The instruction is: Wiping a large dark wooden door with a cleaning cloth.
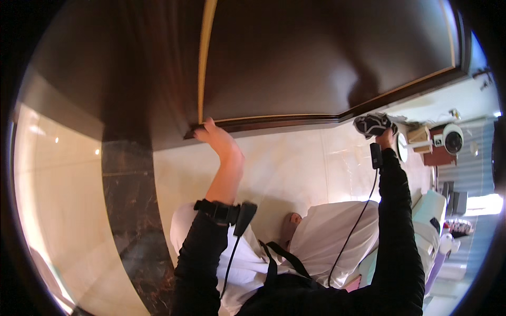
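A dark brown panel [276, 79] with gold trim, perhaps a door, fills the upper part of the head view. My left hand [219, 138] touches its lower left corner, with the fingers on the dark edge moulding. At the right, my right hand [385, 139] grips a bunched dark cloth [371, 125] with light markings, just below the panel's lower edge. Each wrist carries a black strapped device with a cable. The fingertips of my right hand are hidden by the cloth.
Below the panel lies a pale glossy tiled floor [284, 162], crossed at the left by a dark marble strip [132, 209]. A white pedestal fan [452, 142] stands at the right near a reddish-brown box [437, 158]. My white-clothed knees are bent close to the floor.
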### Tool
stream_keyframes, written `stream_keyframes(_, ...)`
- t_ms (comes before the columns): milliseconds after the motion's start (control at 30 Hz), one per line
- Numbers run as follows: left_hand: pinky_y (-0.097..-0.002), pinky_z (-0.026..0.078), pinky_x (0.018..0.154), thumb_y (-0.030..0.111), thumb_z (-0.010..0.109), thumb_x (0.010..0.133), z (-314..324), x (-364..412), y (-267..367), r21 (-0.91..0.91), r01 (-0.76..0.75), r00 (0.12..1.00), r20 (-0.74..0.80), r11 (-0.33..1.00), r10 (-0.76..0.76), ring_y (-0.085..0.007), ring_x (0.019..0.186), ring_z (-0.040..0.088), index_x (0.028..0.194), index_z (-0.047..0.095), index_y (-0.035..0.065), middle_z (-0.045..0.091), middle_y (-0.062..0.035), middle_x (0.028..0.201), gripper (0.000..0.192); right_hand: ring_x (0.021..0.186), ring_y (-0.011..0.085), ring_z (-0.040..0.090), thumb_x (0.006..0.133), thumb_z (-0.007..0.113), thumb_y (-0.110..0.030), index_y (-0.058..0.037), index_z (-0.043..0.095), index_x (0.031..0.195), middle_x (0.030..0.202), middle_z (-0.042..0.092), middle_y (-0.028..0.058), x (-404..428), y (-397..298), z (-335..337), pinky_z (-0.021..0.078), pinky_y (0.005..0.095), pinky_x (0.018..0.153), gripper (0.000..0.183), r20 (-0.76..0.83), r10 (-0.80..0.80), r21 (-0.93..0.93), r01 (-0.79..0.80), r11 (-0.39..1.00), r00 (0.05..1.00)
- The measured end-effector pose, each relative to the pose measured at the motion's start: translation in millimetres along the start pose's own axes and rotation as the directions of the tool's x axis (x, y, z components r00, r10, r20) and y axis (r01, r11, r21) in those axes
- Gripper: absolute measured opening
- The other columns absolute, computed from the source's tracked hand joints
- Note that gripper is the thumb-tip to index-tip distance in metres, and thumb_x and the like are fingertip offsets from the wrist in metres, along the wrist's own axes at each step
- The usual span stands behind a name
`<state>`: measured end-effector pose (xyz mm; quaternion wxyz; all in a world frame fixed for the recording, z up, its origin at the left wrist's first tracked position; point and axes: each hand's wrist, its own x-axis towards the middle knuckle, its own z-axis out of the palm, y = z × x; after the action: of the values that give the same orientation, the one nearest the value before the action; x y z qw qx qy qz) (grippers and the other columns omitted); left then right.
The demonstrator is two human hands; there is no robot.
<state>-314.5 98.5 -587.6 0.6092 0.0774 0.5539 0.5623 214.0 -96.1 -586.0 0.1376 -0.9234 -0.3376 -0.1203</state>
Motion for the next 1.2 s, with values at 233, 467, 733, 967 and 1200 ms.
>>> stream_keyframes(233,-0.0293,0.036,0.085,0.027,0.040,0.083,35,-51,-76,0.562,0.115,0.791,0.448,0.819,-0.418,-0.0200,0.104,0.046,0.109,0.049,0.0024,0.050,-0.0108,0.112,0.036,0.088,0.0254,0.055,0.073,0.055,-0.015,-0.0071,0.046,0.111,0.101,0.054,0.0106,40,-70,-186,0.0472,0.0364,0.075,0.040,-0.311,0.461,0.936,0.183,0.301,0.831)
stream_keyframes(467,-0.0276,0.042,0.075,0.027,0.040,0.085,61,-55,-84,0.404,0.042,0.547,0.756,0.914,-0.359,-0.0142,0.086,0.058,0.100,0.055,0.0057,0.061,-0.0055,0.091,0.030,0.089,0.0263,0.056,0.076,0.056,-0.017,-0.0077,0.045,0.112,0.102,0.054,0.0111,60,-171,-291,0.0486,0.0368,0.074,0.038,-0.349,0.318,0.935,0.303,0.184,0.882)
stream_keyframes(733,-0.0273,0.045,0.065,0.032,0.045,0.082,-1,41,-180,0.619,-0.578,0.532,0.780,0.532,-0.330,-0.0156,0.072,0.059,0.089,0.055,0.0052,0.061,-0.0061,0.078,0.030,0.092,0.0179,0.049,0.080,0.052,-0.027,-0.0046,0.042,0.116,0.105,0.051,0.0076,91,-165,-208,0.0410,0.0306,0.079,0.044,-0.362,0.251,0.923,0.383,-0.039,0.898)
stream_keyframes(967,-0.0263,0.044,0.076,0.019,0.045,0.088,10,-34,-122,0.469,-0.574,0.443,0.867,0.671,-0.227,-0.0152,0.083,0.059,0.095,0.054,0.0025,0.061,-0.0073,0.089,0.020,0.097,0.0238,0.046,0.083,0.044,-0.028,-0.0008,0.039,0.118,0.108,0.048,0.0138,70,-163,-95,0.0333,0.0315,0.088,0.045,-0.388,0.649,0.919,0.332,0.214,0.655)
stream_keyframes(1200,-0.0260,0.041,0.078,0.016,0.044,0.087,119,-118,-96,0.280,-0.831,0.256,0.960,0.481,-0.116,-0.0125,0.088,0.055,0.094,0.057,0.0028,0.060,-0.0054,0.091,0.019,0.092,0.0175,0.042,0.082,0.040,-0.018,-0.0015,0.039,0.114,0.104,0.046,0.0085,76,-155,-79,0.0325,0.0282,0.083,0.035,-0.504,0.549,0.859,0.452,0.240,0.666)
